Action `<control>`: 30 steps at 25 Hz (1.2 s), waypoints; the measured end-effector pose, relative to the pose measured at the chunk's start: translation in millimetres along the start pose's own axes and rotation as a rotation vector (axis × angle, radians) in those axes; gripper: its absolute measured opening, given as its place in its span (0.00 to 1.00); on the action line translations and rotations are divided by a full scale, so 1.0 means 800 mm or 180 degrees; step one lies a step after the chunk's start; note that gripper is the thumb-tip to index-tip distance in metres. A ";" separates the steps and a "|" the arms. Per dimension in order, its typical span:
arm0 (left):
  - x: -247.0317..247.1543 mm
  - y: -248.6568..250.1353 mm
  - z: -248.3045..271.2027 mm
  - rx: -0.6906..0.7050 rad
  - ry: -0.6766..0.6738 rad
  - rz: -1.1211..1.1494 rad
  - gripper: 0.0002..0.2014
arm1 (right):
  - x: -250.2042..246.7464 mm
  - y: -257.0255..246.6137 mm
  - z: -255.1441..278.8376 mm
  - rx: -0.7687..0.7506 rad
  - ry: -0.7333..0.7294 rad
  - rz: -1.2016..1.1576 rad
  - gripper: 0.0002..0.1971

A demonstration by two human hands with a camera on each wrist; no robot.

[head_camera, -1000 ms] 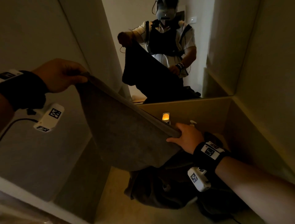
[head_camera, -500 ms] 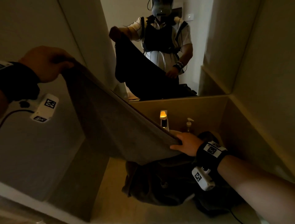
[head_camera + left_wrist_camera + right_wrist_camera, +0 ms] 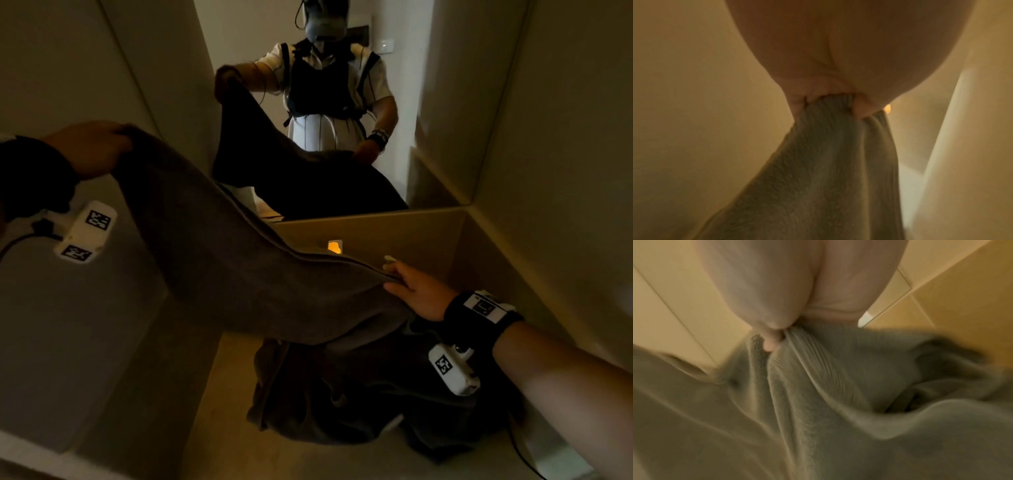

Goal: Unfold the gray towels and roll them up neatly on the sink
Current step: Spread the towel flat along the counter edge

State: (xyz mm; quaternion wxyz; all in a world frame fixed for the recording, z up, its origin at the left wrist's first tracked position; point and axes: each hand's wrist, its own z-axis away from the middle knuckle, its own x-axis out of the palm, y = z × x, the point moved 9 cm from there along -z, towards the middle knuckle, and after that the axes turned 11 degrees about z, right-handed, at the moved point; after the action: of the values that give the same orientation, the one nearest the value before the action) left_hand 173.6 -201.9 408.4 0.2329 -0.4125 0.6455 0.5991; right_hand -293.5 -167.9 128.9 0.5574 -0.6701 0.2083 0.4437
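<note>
Fingers of your left hand pinch one top corner of the gray towel, bunching the ribbed hem between thumb and fingertips in the left wrist view. Your right hand holds the opposite corner, thumb on the near side of the cloth and the fingers curled into the fold of the hem. You hold the towel opened out in the air between the two hands, its upper edge slack and sloping down from the raised left hand to the lower right hand, its body hanging toward the desk. Below and just beyond it, under your right wrist, a heap of dark towels lies crumpled on the desk. Farther back, past the towel's top edge, an amber light glows at the back wall, and the pale tip of a pump bottle shows just beside your right hand. Above that, the mirror shows you holding the towel.
</note>
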 end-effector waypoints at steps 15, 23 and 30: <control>0.336 0.124 0.206 0.1150 -0.2361 -0.0478 0.18 | 0.021 -0.163 0.004 -0.1056 -0.0461 0.0336 0.10; 0.331 0.116 0.198 0.1039 -0.2144 -0.0500 0.09 | 0.013 -0.147 0.008 -0.0905 -0.0076 0.0150 0.15; 0.280 0.106 0.177 0.0909 -0.1923 -0.0429 0.18 | 0.022 -0.067 0.021 -0.0214 -0.0373 0.1047 0.16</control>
State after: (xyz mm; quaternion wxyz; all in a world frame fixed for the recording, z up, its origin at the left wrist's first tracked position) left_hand -46.3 -126.6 254.7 0.5082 -0.2214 0.5960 0.5810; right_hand -248.9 -132.7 145.1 0.4657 -0.6182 0.2672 0.5740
